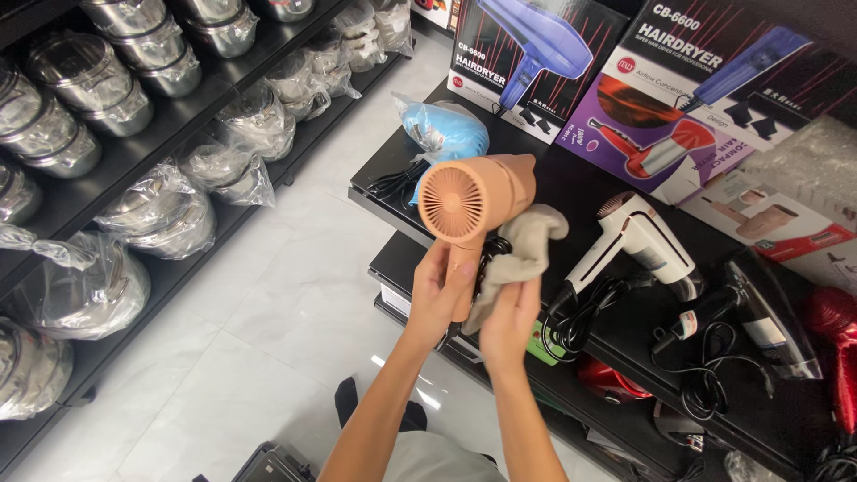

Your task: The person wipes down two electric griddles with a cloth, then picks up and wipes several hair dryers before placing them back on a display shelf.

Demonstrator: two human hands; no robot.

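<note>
Steadying the peach hair dryer [478,198] by its handle, your left hand [437,290] is clasping it upright while your right hand [509,317], just beside, is pinching a beige cloth [527,250] against its body for wiping.

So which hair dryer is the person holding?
The peach-coloured hair dryer. The left hand grips its handle while the right hand presses a beige cloth against it. The white hair dryer and black hair dryer lie untouched on the shelf.
</note>
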